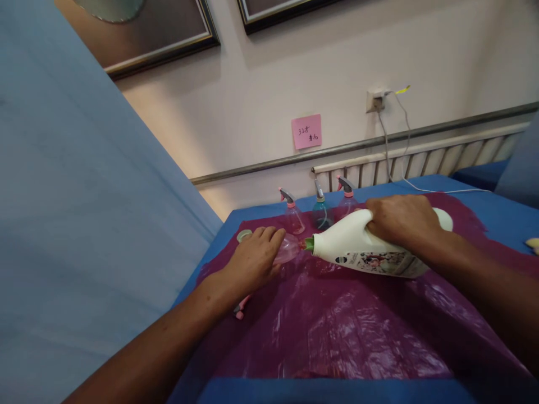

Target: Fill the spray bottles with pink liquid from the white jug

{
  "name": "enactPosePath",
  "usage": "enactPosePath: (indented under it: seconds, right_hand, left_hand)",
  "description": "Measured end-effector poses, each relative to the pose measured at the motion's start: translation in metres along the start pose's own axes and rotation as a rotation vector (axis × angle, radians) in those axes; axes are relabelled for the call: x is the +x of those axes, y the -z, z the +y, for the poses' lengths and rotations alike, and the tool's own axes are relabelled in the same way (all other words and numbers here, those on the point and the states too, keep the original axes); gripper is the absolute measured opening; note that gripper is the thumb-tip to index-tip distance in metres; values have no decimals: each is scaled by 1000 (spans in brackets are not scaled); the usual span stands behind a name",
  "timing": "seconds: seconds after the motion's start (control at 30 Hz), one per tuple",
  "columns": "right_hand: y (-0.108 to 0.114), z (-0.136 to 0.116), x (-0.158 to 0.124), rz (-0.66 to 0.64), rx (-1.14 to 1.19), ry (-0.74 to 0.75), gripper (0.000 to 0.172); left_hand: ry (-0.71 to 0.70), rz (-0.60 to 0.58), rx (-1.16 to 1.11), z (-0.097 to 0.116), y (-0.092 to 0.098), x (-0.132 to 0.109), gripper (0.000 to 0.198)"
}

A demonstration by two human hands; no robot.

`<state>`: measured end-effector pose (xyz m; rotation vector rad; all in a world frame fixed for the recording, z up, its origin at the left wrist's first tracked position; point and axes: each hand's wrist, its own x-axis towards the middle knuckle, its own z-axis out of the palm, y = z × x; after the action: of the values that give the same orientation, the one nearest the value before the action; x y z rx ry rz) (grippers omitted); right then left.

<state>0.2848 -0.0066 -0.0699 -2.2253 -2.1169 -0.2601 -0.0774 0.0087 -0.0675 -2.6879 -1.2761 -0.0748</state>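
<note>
Right hand (402, 221) gripping one white jug (357, 247) tipped sideways, spout at mouth of one clear bottle (288, 248), left hand (252, 261) clasping it on purple sheet (337, 325), three spray bottles (320, 212) behind

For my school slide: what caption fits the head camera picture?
The right hand tips a white bottle to a small clear bottle held by the left hand.
</note>
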Motion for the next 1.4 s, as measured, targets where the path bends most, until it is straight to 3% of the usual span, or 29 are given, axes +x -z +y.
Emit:
enactPosePath:
  seconds: [0.33,0.73,1.4]
  right_hand:
    - [-5,4,0,31,-2,-19,36]
    - [-4,3,2,14,-5,-18,36]
    - [-3,3,1,-6,12,-17,40]
  left_hand:
    - [4,-79,116,5,16,7,80]
    - [-37,-60,120,4,21,14,83]
    - [-69,-154,310,10,33,19,71]
